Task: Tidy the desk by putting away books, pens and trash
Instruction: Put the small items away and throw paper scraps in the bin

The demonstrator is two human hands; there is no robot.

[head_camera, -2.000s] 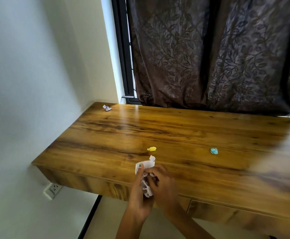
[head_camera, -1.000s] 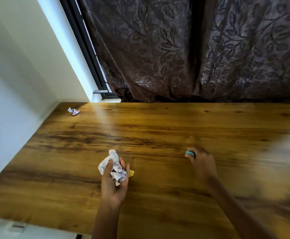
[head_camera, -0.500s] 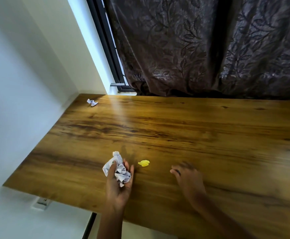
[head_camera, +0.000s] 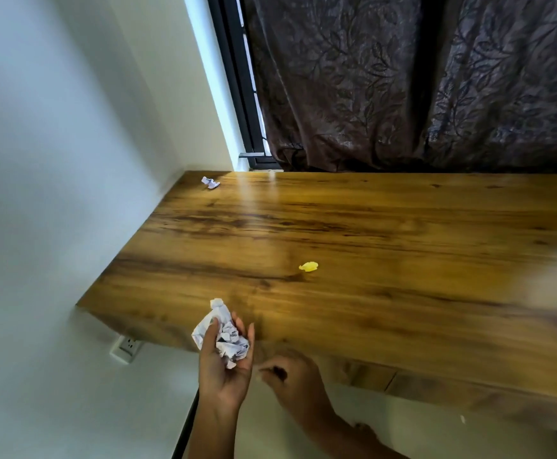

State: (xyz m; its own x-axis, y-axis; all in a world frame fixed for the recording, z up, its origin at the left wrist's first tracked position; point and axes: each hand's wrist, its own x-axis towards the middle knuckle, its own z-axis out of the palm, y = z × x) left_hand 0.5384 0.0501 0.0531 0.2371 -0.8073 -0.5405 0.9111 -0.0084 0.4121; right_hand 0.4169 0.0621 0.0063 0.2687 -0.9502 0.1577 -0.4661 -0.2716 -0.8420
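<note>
My left hand (head_camera: 223, 376) lies palm up at the desk's front edge and holds a crumpled white paper wad (head_camera: 227, 339), with the thumb pressed over it. My right hand (head_camera: 295, 382) is just to its right, below the desk edge, blurred, its fingers curled together; no blue scrap shows in it. A small yellow paper scrap (head_camera: 308, 266) lies on the wooden desk (head_camera: 386, 223), a short way beyond both hands. A small white crumpled scrap (head_camera: 211, 183) sits in the far left corner of the desk.
A white wall runs along the desk's left side, with a power socket (head_camera: 126, 347) below the desk top. A dark patterned curtain (head_camera: 402, 77) hangs behind the desk. A drawer front (head_camera: 436, 389) shows under the front edge.
My right hand picked up the blue scrap from the desk and drew back to my left hand. The left hand with the white wad pulled back to the desk's front edge.
</note>
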